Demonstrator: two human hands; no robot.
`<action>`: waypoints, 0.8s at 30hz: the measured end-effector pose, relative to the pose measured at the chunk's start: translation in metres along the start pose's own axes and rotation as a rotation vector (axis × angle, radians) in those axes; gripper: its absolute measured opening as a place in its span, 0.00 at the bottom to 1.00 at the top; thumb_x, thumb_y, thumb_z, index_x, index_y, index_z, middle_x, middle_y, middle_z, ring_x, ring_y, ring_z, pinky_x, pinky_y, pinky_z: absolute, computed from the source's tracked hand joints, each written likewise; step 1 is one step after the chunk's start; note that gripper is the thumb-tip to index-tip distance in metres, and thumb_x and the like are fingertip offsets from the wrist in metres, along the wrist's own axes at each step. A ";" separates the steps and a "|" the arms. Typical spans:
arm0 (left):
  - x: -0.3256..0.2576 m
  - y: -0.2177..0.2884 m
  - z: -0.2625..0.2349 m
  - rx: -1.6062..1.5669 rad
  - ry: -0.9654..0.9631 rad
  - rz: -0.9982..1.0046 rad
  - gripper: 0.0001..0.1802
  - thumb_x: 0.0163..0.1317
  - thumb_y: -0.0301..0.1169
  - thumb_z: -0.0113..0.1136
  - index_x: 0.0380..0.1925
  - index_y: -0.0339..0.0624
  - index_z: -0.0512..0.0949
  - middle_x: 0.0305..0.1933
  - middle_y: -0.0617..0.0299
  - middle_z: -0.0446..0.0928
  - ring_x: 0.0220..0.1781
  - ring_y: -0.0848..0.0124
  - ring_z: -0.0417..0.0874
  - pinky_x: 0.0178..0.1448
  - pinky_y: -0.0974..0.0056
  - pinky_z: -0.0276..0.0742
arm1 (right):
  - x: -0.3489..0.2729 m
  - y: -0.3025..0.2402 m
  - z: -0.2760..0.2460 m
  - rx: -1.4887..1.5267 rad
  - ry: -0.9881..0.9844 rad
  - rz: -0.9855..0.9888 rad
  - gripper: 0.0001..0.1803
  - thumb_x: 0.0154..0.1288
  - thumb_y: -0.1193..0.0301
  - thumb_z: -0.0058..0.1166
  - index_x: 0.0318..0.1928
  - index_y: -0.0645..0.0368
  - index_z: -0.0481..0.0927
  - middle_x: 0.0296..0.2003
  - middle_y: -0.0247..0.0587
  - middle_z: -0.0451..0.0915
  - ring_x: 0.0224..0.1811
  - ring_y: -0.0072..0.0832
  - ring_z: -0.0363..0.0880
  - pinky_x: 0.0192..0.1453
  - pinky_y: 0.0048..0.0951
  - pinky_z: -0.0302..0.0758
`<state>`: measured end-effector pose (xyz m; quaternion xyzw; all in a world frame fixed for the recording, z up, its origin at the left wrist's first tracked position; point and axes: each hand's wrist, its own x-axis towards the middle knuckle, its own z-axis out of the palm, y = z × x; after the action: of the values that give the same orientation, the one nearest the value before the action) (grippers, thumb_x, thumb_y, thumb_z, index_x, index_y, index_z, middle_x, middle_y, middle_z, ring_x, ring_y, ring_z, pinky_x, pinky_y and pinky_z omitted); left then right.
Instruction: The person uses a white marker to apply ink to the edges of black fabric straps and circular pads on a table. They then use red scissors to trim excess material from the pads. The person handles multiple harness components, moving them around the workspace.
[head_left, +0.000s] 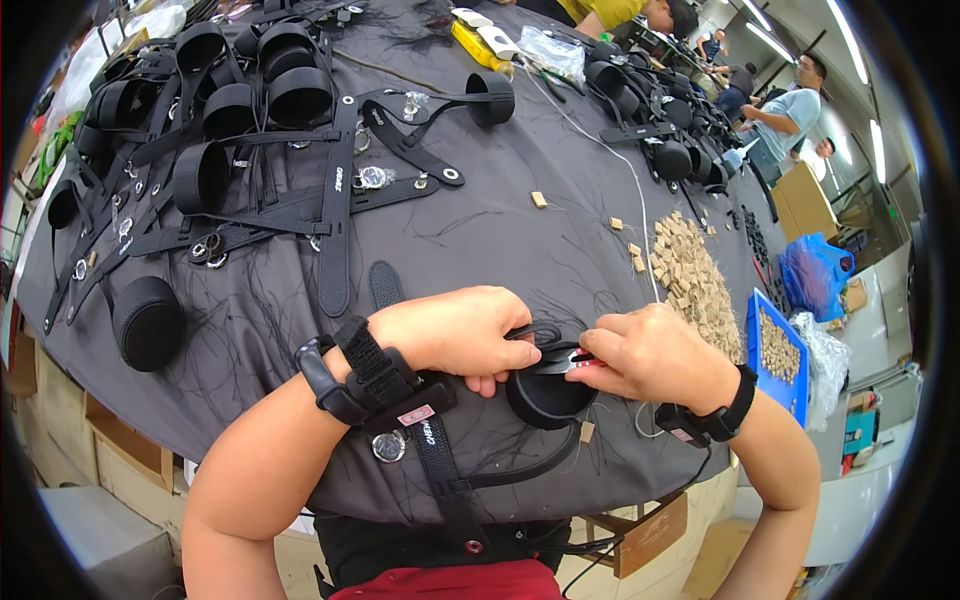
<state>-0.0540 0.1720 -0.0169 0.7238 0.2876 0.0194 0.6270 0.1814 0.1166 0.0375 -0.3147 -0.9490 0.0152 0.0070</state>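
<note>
A black round cup (548, 402) on a strap lies close in front of me at the table's near side. My left hand (460, 330) is closed over its far left edge, thumb and forefinger pinching a looped thin black cord (540, 331). My right hand (655, 352) is closed around small red-handled thread snips (562, 366); their metal blades point left, beside the cord and the cup's rim. Under my left wrist runs a black leather strap (436, 455) with pale lettering. Next to it lies a shiny metal buckle (389, 447).
Black straps with round cups (205, 175) are heaped at the far left, with another heap (650, 110) at the far right. Small tan blocks (692, 280) form a pile on the right, beside a blue tray (775, 355). A white cable (610, 150) crosses the cloth. Other people stand beyond.
</note>
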 end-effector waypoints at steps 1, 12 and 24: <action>0.000 0.000 0.000 -0.005 0.000 -0.001 0.17 0.71 0.35 0.56 0.44 0.27 0.76 0.28 0.58 0.81 0.28 0.74 0.85 0.34 0.68 0.82 | -0.002 0.001 0.002 0.015 0.019 0.006 0.17 0.60 0.61 0.67 0.25 0.59 0.76 0.20 0.40 0.75 0.20 0.39 0.78 0.24 0.37 0.75; 0.003 -0.002 -0.001 -0.014 -0.043 0.022 0.16 0.73 0.33 0.51 0.47 0.28 0.76 0.30 0.57 0.81 0.29 0.73 0.86 0.35 0.67 0.83 | -0.011 0.007 0.014 0.123 0.129 0.029 0.15 0.57 0.62 0.70 0.29 0.60 0.80 0.21 0.38 0.76 0.20 0.38 0.79 0.24 0.35 0.75; 0.005 -0.006 0.000 -0.010 -0.063 0.043 0.18 0.73 0.32 0.51 0.52 0.26 0.75 0.30 0.56 0.82 0.30 0.72 0.87 0.37 0.67 0.84 | -0.020 0.007 0.019 0.187 0.207 0.105 0.13 0.54 0.64 0.72 0.33 0.58 0.84 0.22 0.37 0.78 0.19 0.36 0.79 0.24 0.33 0.76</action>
<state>-0.0521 0.1743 -0.0240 0.7268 0.2519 0.0115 0.6389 0.2010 0.1096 0.0186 -0.3618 -0.9199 0.0714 0.1335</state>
